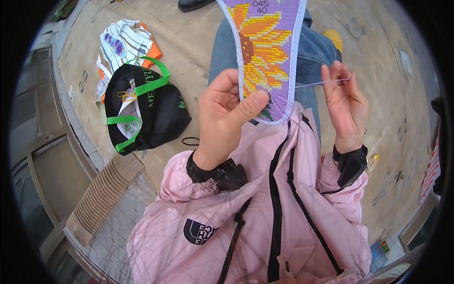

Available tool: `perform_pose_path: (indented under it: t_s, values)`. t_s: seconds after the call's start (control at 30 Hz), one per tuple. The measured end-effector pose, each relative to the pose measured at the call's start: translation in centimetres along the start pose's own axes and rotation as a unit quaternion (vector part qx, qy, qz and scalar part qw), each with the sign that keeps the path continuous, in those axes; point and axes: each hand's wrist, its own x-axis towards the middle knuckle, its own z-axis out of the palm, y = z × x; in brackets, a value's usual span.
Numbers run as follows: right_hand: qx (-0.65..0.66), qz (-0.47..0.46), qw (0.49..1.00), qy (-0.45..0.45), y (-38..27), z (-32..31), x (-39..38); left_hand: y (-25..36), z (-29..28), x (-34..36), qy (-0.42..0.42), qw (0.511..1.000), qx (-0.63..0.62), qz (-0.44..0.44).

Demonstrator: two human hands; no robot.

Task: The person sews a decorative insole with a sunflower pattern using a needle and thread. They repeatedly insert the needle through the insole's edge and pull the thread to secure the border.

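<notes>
An embroidered insole [267,52] with a yellow and orange sunflower on a purple ground stands up in front of me. My left hand [215,116] grips its lower end, the thumb pressed on the stitched face and the fingers behind. From the insole's right edge a pale purple thread [309,85] runs taut to my right hand [347,106]. That hand is held to the right, apart from the insole, with the thread crossing its fingers and pinched near the fingertips. I cannot make out a needle.
A black bag [163,116] with green handles stands on the brown floor covering [388,118] to the left, cloth and yellow thread inside. Behind it lies a striped white and orange bag [127,45]. A ribbed mat [104,199] is at lower left. A black shoe [194,4] shows at the top.
</notes>
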Motion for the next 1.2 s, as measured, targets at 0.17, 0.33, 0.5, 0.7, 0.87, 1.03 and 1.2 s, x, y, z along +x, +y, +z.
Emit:
perform_pose_path:
  t_s: [0.17,0.33,0.5,0.7,0.87,1.03,1.2]
  values:
    - [-0.065,-0.066,0.980,-0.178,-11.8,-9.8,4.0,1.1,-1.8,0.8,0.051,0.998,-0.040,0.006]
    - [-0.302,-0.348,0.886,-0.046,-20.8,-17.3,5.0,2.9,-4.2,0.8,0.084,0.993,-0.069,0.048]
    - [-0.355,-0.396,0.847,0.006,-21.7,-18.2,5.1,2.9,-3.6,1.0,0.050,0.979,-0.199,-0.010]
    - [-0.306,-0.385,0.871,0.003,-17.6,-13.6,4.2,3.7,-6.0,1.3,-0.029,0.950,-0.310,0.008]
    - [-0.119,-0.265,0.951,-0.107,-18.6,-14.7,4.3,3.4,-7.7,1.5,-0.015,0.935,-0.353,0.021]
    - [-0.085,-0.263,0.954,-0.117,-20.1,-15.8,4.2,2.9,-8.1,1.7,-0.015,0.924,-0.382,0.006]
    - [-0.189,-0.329,0.921,-0.086,-19.5,-14.2,3.1,2.9,-7.3,1.6,0.003,0.955,-0.298,-0.014]
